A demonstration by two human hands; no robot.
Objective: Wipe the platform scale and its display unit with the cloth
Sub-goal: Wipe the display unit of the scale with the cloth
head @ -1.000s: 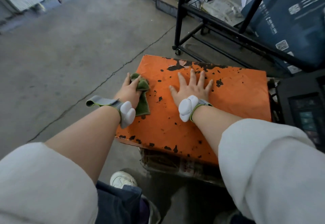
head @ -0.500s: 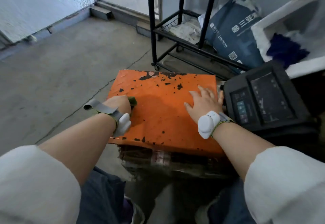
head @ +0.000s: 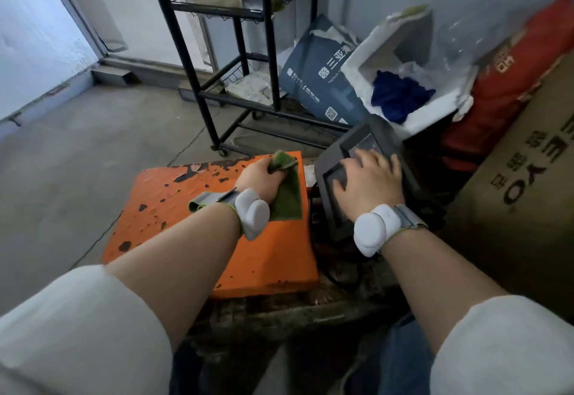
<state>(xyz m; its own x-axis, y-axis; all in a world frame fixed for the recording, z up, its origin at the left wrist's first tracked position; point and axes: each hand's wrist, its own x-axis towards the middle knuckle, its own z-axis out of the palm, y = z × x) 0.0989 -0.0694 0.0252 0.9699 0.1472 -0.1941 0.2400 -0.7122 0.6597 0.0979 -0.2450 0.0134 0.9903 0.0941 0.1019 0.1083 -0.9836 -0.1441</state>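
Note:
The platform scale has an orange top with chipped black patches and sits low on the floor in front of me. My left hand grips a green cloth near the platform's far right corner. The cloth lies partly flat on the orange surface, and one corner sticks up from my fist. The dark display unit stands tilted just right of the platform. My right hand rests flat on its screen with fingers spread, covering most of the panel.
A black wheeled wire rack stands just beyond the scale. Behind the display unit are a blue printed bag, a white foam box with blue cloth inside, a red bag and a cardboard box. Bare concrete floor lies left.
My left hand swept the cloth from the platform's left edge across to its far right corner. My right hand left the platform and now lies on the display unit. The view tilted up and right.

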